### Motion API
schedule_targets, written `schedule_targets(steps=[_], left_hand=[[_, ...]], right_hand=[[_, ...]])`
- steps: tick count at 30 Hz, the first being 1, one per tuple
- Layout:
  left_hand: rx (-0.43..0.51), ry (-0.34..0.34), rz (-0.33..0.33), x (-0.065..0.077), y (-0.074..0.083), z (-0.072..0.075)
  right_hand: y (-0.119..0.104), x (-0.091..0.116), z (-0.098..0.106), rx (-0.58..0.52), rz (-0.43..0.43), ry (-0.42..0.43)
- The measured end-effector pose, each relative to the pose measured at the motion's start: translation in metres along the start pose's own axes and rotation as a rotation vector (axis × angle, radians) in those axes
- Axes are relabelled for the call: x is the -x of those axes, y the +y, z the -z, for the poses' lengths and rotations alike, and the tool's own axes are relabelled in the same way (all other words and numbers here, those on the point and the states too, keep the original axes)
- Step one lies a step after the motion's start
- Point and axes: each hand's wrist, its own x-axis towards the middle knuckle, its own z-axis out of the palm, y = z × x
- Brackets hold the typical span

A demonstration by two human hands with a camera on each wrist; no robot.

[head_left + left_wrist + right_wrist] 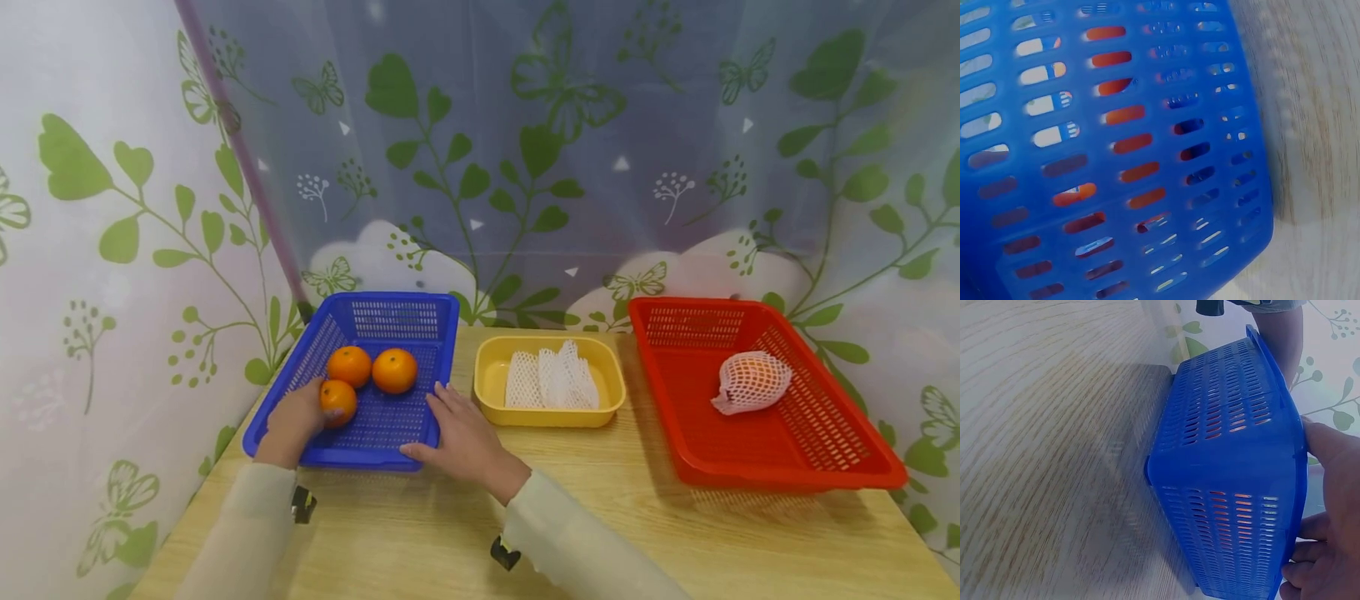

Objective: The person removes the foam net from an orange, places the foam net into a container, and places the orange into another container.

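Nearest orange [342, 402], in the blue basket [367, 457] at left, is gripped by the left hand [297, 415], fingers curled round it; two oranges [394, 371] are seen just beyond; basket's right rim is touched by the right hand [467, 435], fingers loosely spread; white netting [555, 379] is held in a yellow tray [551, 417]; a netted fruit [756, 379] is contained in the red basket [787, 477] at right.

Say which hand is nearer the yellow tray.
Right. The right hand is at the near right corner of the blue basket, just left of the yellow tray; the left hand is farther, on an orange in that basket.
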Motion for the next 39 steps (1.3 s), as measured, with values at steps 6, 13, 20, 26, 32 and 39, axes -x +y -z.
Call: schedule_targets(steps=[6,13,20,26,32,39], left_hand=[[-0.014,-0.004,-0.016,0.002,-0.001,0.0],[-0.042,0.022,-0.011,0.007,0.003,0.004],[-0.054,0.018,-0.019,0.009,0.004,0.01],[-0.032,0.007,0.002,0.012,0.009,0.011],[-0.051,0.092,-0.029,0.016,0.019,0.013],[-0.018,0.143,-0.062,0.03,0.039,0.019]], right_hand=[[-0.002,0.0,0.0,0.001,-0.002,-0.003],[-0.005,-0.001,0.002,-0.005,0.005,-0.004],[-0.003,-0.002,0.002,0.001,0.019,-0.009],[0.001,-0.002,0.004,0.023,0.05,-0.004],[0.011,0.004,0.011,0.005,0.07,0.008],[0.027,0.019,0.029,-0.006,0.074,0.046]])
